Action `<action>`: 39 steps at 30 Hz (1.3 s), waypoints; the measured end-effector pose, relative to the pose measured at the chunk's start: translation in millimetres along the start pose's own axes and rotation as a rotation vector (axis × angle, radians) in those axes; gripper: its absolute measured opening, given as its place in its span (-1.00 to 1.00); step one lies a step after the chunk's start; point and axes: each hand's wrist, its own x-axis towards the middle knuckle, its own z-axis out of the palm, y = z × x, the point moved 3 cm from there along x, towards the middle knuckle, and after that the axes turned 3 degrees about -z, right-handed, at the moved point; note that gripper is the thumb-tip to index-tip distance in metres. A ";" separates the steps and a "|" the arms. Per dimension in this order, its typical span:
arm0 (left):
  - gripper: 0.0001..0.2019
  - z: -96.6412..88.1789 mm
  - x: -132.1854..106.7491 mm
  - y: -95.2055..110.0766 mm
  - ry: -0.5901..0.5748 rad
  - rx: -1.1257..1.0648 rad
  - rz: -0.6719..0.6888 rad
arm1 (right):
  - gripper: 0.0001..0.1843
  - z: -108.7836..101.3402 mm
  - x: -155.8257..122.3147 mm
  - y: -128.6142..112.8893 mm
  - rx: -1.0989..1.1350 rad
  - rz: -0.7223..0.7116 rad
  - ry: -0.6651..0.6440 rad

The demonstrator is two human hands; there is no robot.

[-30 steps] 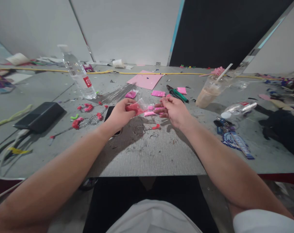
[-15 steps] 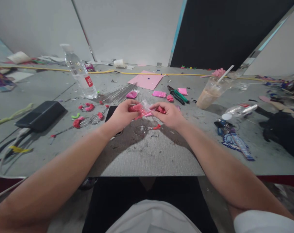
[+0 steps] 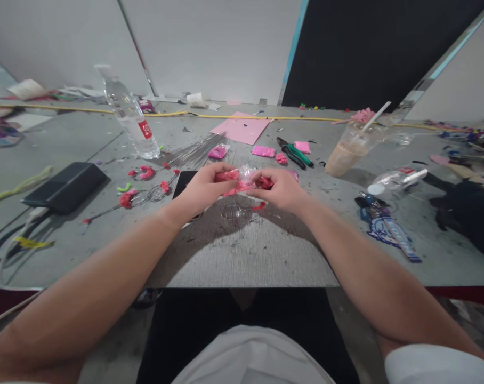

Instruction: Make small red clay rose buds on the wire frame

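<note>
My left hand (image 3: 207, 185) is closed round a clear plastic bag (image 3: 248, 175) with red modelling clay inside. My right hand (image 3: 282, 190) is curled over a red lump of clay (image 3: 265, 183), its thumb and index fingertips at the bag's open-looking end. Just below the hands lies a twisted wire piece (image 3: 234, 212) with a red clay tip (image 3: 259, 206). A dark phone (image 3: 182, 184) is partly covered by my left hand. To the left, several red clay pieces on wires (image 3: 126, 199) rest on the table.
Beyond my hands are pink clay packets (image 3: 263, 152), green-handled pliers (image 3: 298, 156), thin wires (image 3: 198, 151) and pink paper (image 3: 242, 128). A water bottle (image 3: 132, 120) stands left, an iced drink cup (image 3: 346, 152) right. A black power bank (image 3: 66, 186) and keychain (image 3: 389, 232) lie outward.
My fingers have shifted slightly at the bag, and the right fingertips now sit closer against the clear plastic. The view has tilted a little; nothing else has moved.
</note>
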 end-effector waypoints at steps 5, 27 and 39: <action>-0.74 1.2 0.5 -0.8 -0.007 -0.057 -0.001 | -0.61 -1.3 1.2 -4.7 0.025 -0.004 0.019; -0.70 1.4 1.2 -4.6 -0.038 -0.175 -0.022 | -0.72 -3.7 -2.6 -9.5 0.094 0.066 0.053; -0.75 0.7 -1.0 -0.7 -0.044 -0.156 -0.046 | -0.74 -6.9 -3.8 -6.9 -0.016 0.023 0.020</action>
